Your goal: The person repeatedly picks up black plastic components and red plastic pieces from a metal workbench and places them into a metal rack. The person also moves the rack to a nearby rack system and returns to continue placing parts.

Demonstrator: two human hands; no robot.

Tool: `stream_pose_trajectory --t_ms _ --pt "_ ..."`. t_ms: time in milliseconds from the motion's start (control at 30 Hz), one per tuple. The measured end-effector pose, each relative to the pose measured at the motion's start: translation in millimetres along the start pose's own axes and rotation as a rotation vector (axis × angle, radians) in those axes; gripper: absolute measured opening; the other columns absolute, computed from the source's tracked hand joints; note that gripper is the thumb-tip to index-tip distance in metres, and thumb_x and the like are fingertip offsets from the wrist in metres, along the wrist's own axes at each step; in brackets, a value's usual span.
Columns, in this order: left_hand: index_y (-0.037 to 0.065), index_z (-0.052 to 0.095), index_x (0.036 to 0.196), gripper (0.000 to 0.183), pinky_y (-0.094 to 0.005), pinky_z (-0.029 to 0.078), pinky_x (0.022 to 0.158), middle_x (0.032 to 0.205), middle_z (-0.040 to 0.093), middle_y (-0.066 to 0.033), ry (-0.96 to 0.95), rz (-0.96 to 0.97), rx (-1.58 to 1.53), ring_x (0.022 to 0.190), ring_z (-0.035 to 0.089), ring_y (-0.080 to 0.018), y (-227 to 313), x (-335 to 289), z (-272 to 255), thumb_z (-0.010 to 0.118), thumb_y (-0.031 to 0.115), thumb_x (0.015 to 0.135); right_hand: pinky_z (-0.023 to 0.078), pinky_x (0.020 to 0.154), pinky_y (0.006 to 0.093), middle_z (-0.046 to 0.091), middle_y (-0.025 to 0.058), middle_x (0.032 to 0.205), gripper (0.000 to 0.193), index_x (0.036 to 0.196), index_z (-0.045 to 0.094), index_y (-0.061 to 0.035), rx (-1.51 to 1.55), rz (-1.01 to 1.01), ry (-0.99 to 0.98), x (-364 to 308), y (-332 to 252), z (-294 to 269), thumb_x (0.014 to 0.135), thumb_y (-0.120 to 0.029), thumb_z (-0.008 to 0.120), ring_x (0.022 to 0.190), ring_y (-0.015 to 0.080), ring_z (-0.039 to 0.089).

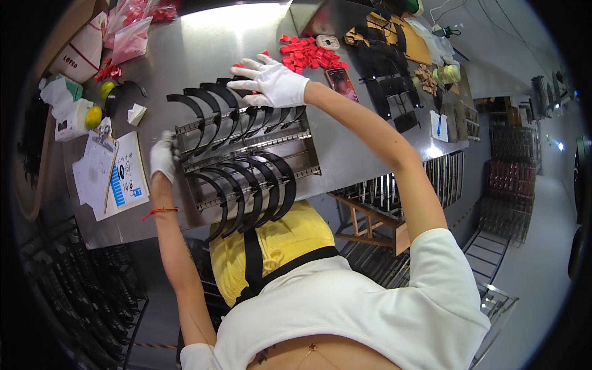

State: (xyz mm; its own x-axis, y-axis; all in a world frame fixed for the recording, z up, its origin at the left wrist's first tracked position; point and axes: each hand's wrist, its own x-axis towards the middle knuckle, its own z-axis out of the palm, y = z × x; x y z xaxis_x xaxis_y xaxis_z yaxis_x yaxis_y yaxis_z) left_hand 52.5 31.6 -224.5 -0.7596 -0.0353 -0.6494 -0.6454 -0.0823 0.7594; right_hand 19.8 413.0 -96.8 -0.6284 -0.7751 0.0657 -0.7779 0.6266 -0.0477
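A metal rack (246,148) lies on the steel table in front of me, carrying two rows of black curved bands (285,185). My right hand (269,82), in a white glove, is spread over the far row, its fingers stretched apart. Bits of red show at its fingertips; whether they are loose pieces or part of the glove I cannot tell. At the rack's left end, my white-gloved left hand (163,157) has its fingers curled against the metal edge. Beyond my right wrist lies a pile of small red pieces (308,54).
Papers on a clipboard (117,176) lie left of the rack, with a tissue pack (68,108) behind them. A phone (341,84) and more black bands (388,86) are on the right. Below the table's right edge stands a wooden frame (370,228).
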Motion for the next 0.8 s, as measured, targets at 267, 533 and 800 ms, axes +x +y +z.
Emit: stream_pose_trajectory --t_ms 267,533,800 --pt "0.01 0.064 0.095 0.026 -0.0184 0.027 0.043 0.074 0.054 0.0085 0.114 0.233 -0.04 0.054 0.04 -0.0015 -10.3 2.7 11.4 0.059 0.034 0.101 0.025 0.118 0.0535 0.042 0.0095 0.152 0.052 0.142 0.051 -0.0228 0.034 0.022 0.07 -13.5 -0.1 -4.0 0.097 -0.047 0.049 0.142 0.0311 0.036" --pt "-0.002 0.065 0.117 0.044 -0.0261 0.047 0.082 0.102 0.069 -0.005 0.197 0.494 0.285 0.089 0.058 -0.0113 -21.8 3.1 13.7 0.059 0.038 0.1 0.044 0.101 0.0437 0.058 0.0234 0.131 0.056 0.135 0.051 -0.0044 0.763 0.931 0.165 -63.7 22.3 -11.5 0.094 -0.042 0.052 0.118 0.0391 0.057" --pt "-0.005 0.063 0.116 0.052 -0.0417 0.046 0.094 0.114 0.065 -0.0275 0.096 0.51 0.954 0.11 0.061 -0.0413 9.6 14.1 4.2 0.046 0.041 0.101 0.046 0.088 0.0469 0.064 0.0265 0.112 0.046 0.12 0.06 -0.0008 1.051 1.073 0.314 -89.1 -16.9 35.9 0.101 -0.038 0.041 0.104 0.0441 0.06"
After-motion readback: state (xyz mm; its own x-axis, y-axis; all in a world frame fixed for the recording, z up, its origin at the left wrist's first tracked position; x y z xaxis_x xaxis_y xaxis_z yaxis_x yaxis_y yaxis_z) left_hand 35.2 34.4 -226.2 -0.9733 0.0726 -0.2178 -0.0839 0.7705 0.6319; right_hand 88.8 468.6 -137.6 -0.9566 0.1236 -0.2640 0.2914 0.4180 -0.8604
